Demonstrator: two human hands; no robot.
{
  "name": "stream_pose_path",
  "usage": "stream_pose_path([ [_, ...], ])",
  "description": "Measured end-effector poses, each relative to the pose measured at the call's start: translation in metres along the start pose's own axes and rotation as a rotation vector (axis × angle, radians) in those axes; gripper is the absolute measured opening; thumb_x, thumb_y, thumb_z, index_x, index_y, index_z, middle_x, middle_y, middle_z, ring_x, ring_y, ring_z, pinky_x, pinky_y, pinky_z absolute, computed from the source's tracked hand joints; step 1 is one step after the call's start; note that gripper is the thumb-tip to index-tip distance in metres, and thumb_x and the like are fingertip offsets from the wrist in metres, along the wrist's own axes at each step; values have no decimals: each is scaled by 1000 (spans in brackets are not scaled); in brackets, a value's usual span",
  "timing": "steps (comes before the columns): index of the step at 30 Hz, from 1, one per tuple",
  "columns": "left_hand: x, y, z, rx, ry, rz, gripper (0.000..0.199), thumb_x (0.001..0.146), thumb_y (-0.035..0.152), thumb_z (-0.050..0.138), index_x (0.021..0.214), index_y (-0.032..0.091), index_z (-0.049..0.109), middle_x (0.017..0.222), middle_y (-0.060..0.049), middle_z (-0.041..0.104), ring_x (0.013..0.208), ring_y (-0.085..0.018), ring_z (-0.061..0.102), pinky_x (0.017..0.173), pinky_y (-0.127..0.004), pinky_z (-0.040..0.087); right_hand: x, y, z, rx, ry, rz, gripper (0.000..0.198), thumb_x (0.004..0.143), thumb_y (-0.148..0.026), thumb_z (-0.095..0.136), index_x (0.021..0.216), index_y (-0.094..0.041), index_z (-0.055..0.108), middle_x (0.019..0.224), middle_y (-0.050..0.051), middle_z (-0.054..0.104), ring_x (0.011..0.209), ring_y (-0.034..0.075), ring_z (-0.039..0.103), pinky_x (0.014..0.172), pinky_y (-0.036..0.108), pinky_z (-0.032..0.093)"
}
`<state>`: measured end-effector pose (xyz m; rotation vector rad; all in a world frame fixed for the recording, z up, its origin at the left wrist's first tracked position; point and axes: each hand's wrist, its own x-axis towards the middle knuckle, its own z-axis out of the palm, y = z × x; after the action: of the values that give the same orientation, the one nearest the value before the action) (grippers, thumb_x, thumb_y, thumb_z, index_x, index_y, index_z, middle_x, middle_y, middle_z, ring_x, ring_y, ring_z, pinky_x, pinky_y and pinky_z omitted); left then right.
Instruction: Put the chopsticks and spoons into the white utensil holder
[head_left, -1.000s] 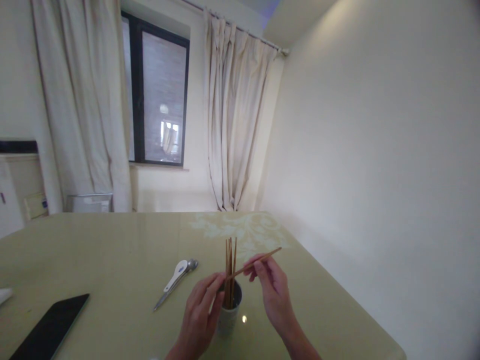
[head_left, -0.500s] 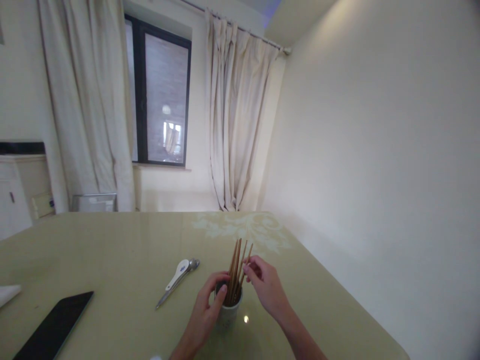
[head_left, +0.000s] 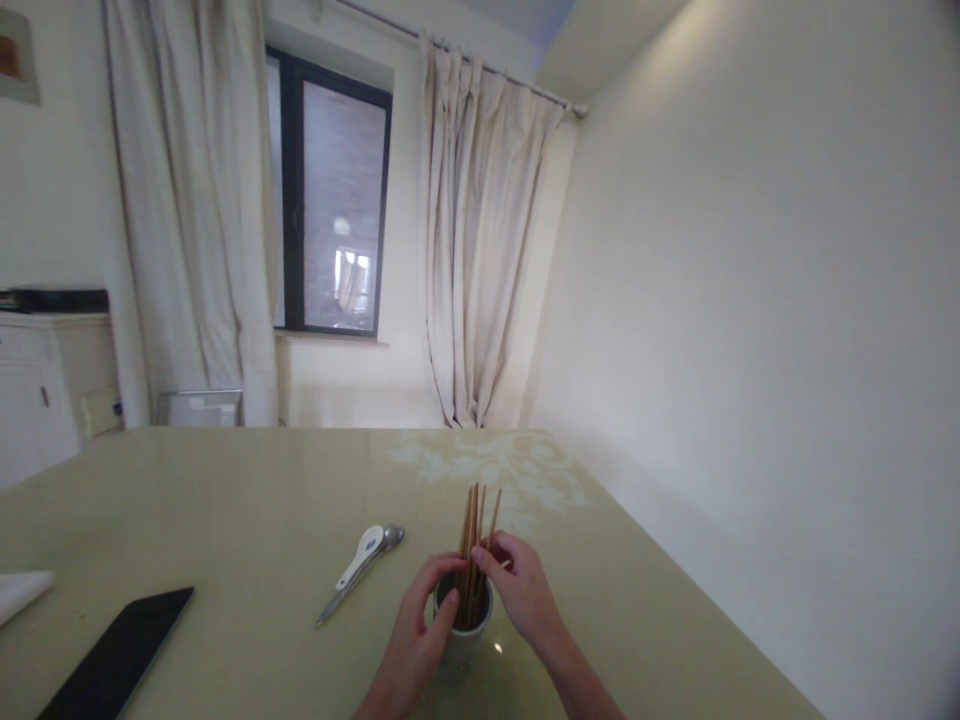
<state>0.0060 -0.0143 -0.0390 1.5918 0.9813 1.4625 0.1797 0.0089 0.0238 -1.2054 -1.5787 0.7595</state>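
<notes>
A bundle of brown chopsticks [head_left: 474, 515] stands upright in a pale cup [head_left: 460, 652] with a dark inside. My left hand [head_left: 417, 620] is curled around the left side of the cup at its rim, thumb in front, with its fingertips reaching the chopsticks. On the other side, my right hand [head_left: 523, 585] pinches chopsticks between thumb and fingers above the rim. One stick leans slightly apart from the others at the right. The lower ends of the chopsticks are hidden in the cup.
Left of the cup lie a white spoon [head_left: 361, 556] and metal spoons [head_left: 391, 537], stacked together. A black tablet-like slab [head_left: 120, 650] and a white object [head_left: 22, 592] lie farther left. The glossy table [head_left: 247, 520] runs along a wall [head_left: 750, 350] on the right.
My right hand has moved slightly down and left, closer against the chopsticks, which stand more upright. My left hand stays at the cup. The camera view has shifted a little.
</notes>
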Motion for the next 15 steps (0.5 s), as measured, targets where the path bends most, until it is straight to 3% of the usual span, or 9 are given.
stream_pose_path([
  [5, -3, 4, 3, -57, 10, -40, 46, 100, 62, 57, 116, 22, 73, 133, -12, 74, 121, -28, 70, 107, -42, 57, 8, 13, 9, 158, 11, -19, 58, 88, -74, 71, 67, -19, 67, 62, -1, 61, 61, 17, 55, 59, 28, 42],
  [8, 3, -1, -9, -42, 107, -91, 47, 104, 61, 48, 121, 23, 69, 134, -11, 73, 122, -26, 70, 102, -40, 58, 11, 28, 17, 340, 42, -33, 67, 93, -81, 58, 69, -19, 68, 63, 1, 59, 59, 16, 52, 57, 28, 42],
  [10, 10, -12, -25, 124, 222, -125, 46, 105, 59, 45, 121, 23, 69, 122, -11, 76, 111, -27, 72, 94, -40, 60, 11, 41, 23, 455, 121, -2, 72, 93, -85, 52, 75, -18, 73, 65, 3, 62, 58, 17, 54, 57, 29, 43],
  [12, 14, -28, -44, 430, 311, -149, 40, 104, 52, 47, 112, 21, 71, 106, -10, 77, 94, -28, 72, 85, -42, 59, 10, 55, 28, 520, 201, 53, 77, 90, -90, 50, 79, -18, 76, 65, 4, 65, 56, 17, 55, 56, 30, 43],
  [15, 15, -47, -68, 938, 293, -85, 35, 102, 27, 42, 108, 18, 75, 103, -12, 77, 97, -29, 70, 93, -45, 54, 8, 73, 34, 520, 204, 143, 79, 86, -93, 52, 77, -17, 76, 61, 4, 64, 54, 17, 54, 55, 30, 42],
])
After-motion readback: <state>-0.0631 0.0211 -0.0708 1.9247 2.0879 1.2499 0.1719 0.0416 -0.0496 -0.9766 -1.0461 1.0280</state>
